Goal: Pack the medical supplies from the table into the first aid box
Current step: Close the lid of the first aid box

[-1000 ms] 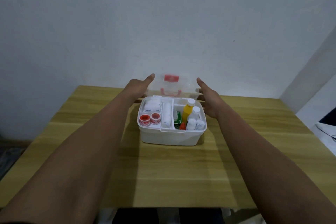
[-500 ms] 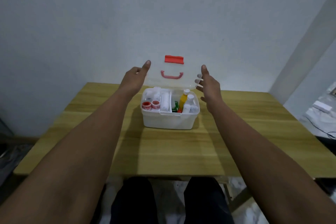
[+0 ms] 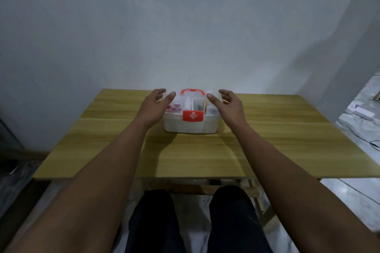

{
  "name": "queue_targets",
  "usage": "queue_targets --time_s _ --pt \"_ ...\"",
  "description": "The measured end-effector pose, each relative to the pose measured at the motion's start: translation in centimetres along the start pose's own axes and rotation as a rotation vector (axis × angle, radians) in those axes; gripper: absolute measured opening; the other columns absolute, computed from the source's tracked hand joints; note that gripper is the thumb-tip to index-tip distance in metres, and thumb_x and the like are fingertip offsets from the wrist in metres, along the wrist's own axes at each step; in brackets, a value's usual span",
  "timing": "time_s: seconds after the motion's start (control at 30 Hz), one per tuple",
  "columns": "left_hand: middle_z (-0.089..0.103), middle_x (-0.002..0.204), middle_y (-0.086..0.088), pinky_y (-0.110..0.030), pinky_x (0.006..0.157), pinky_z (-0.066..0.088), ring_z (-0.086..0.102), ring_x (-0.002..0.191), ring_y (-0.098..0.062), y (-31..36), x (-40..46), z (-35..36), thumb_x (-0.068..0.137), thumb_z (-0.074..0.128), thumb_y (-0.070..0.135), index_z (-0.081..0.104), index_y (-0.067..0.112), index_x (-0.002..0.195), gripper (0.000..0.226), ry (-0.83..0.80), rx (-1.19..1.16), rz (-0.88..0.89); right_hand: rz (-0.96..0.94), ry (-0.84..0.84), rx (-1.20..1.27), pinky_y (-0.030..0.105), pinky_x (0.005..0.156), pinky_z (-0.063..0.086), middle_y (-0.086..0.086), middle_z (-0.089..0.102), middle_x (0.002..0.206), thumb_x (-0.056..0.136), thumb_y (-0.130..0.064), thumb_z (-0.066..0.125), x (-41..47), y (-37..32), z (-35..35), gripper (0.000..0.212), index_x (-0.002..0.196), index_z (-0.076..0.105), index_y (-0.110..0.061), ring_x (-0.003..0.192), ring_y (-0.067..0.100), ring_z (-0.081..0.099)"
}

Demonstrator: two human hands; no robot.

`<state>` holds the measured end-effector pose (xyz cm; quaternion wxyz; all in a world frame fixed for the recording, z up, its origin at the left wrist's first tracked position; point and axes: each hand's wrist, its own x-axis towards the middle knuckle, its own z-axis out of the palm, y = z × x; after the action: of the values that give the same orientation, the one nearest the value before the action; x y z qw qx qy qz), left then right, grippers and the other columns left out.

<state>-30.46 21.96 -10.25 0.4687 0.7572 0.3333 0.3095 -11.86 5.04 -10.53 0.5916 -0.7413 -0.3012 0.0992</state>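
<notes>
The white first aid box [image 3: 191, 125] stands on the wooden table [image 3: 267, 129], near its far middle. Its clear lid [image 3: 195, 102] is down, with a red handle [image 3: 192, 91] on top and a red latch bearing a white cross [image 3: 193, 116] at the front. Through the lid I make out red-capped rolls [image 3: 173, 107] and pale containers. My left hand [image 3: 156, 104] rests on the lid's left end, fingers spread. My right hand [image 3: 226, 104] rests on the right end in the same way.
A pale wall rises right behind the table. The table's front edge [image 3: 176, 177] is near my knees [image 3: 193, 222]. At the right, on the floor, lie white items [image 3: 362, 113] and a thin cable [image 3: 368, 139]. A dark object stands at the far left.
The lid was upright between my hands and has come down onto the box. Both hands followed it down to the lid's ends. My head has drawn back from the table.
</notes>
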Motion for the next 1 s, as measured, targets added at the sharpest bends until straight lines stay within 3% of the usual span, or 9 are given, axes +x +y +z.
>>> queue_targets --time_s 0.1,0.23,0.33,0.5,0.6,0.8,0.83,0.93,1.0 --pt "0.047 0.158 -0.007 -0.035 0.097 0.047 0.052 0.137 -0.025 -0.8 -0.2 0.3 0.093 0.068 0.057 0.047 0.028 0.152 0.069 -0.001 0.002 0.021 -0.03 -0.034 -0.067 0.043 0.105 0.054 0.001 0.054 0.15 0.069 -0.062 0.087 -0.5 0.1 0.4 0.093 0.147 0.053 -0.024 0.132 0.022 0.055" --pt "0.048 0.157 -0.005 -0.045 0.104 0.052 0.049 0.139 -0.026 -1.9 -0.7 0.8 0.093 0.065 0.061 0.043 0.033 0.155 0.071 0.002 -0.035 0.025 -0.082 -0.061 -0.11 0.036 0.111 0.045 -0.001 0.041 0.159 0.065 -0.061 0.09 -1.5 1.3 1.2 0.108 0.156 0.041 -0.027 0.144 0.019 0.043" --pt "0.048 0.156 -0.004 -0.054 0.102 0.054 0.05 0.137 -0.027 -2.2 -1.0 1.2 0.092 0.064 0.062 0.04 0.038 0.156 0.072 0.01 -0.109 0.01 -0.121 -0.05 -0.112 0.028 0.106 0.04 -0.001 0.034 0.164 0.071 -0.053 0.09 -2.0 2.0 1.7 0.109 0.16 0.032 -0.028 0.145 0.017 0.038" --pt "0.044 0.16 -0.001 -0.05 0.104 0.054 0.05 0.137 -0.024 -2.4 -0.9 2.2 0.096 0.064 0.054 0.041 0.037 0.157 0.068 0.058 -0.182 -0.002 -0.11 -0.028 -0.008 0.012 0.084 0.047 0.0 0.038 0.16 0.082 -0.043 0.086 -2.5 2.4 2.6 0.101 0.161 0.026 -0.029 0.137 0.018 0.044" --pt "0.043 0.161 0.0 -0.048 0.107 0.052 0.048 0.14 -0.023 -2.3 -0.2 2.8 0.098 0.064 0.05 0.041 0.035 0.158 0.066 0.073 -0.2 -0.013 -0.064 -0.004 0.136 0.003 0.062 0.05 0.0 0.044 0.15 0.094 -0.035 0.075 -2.3 2.2 2.8 0.081 0.161 0.029 -0.028 0.116 0.01 0.055" --pt "0.045 0.159 0.002 -0.047 0.109 0.05 0.05 0.139 -0.022 -2.5 2.9 4.3 0.098 0.063 0.052 0.04 0.038 0.157 0.065 0.08 -0.215 -0.028 -0.053 0.021 0.203 0.004 0.068 0.053 -0.002 0.045 0.151 0.094 -0.04 0.074 0.9 2.9 3.5 0.079 0.16 0.03 -0.034 0.12 0.012 0.054" --pt "0.045 0.16 0.001 -0.048 0.108 0.051 0.05 0.138 -0.023 -2.6 3.6 4.7 0.097 0.063 0.054 0.04 0.04 0.157 0.065 0.078 -0.221 -0.033 -0.05 0.029 0.209 0.008 0.075 0.056 -0.003 0.046 0.152 0.092 -0.043 0.075 1.7 3.2 3.7 0.081 0.159 0.031 -0.036 0.124 0.014 0.055" --pt "0.043 0.161 0.002 -0.051 0.108 0.051 0.05 0.139 -0.024 -2.8 5.8 5.6 0.091 0.062 0.066 0.04 0.048 0.154 0.069 0.071 -0.233 -0.039 -0.018 0.044 0.261 0.044 0.098 0.06 -0.005 0.048 0.154 0.077 -0.064 0.08 3.8 3.8 4.3 0.09 0.153 0.034 -0.05 0.135 0.021 0.055" --pt "0.042 0.162 0.003 -0.051 0.109 0.05 0.049 0.14 -0.024 -3.1 7.6 6.3 0.086 0.06 0.073 0.039 0.051 0.153 0.073 0.064 -0.232 -0.035 0.004 0.062 0.26 0.05 0.101 0.058 -0.005 0.047 0.155 0.072 -0.07 0.08 5.6 4.5 4.8 0.093 0.15 0.034 -0.053 0.135 0.021 0.055"
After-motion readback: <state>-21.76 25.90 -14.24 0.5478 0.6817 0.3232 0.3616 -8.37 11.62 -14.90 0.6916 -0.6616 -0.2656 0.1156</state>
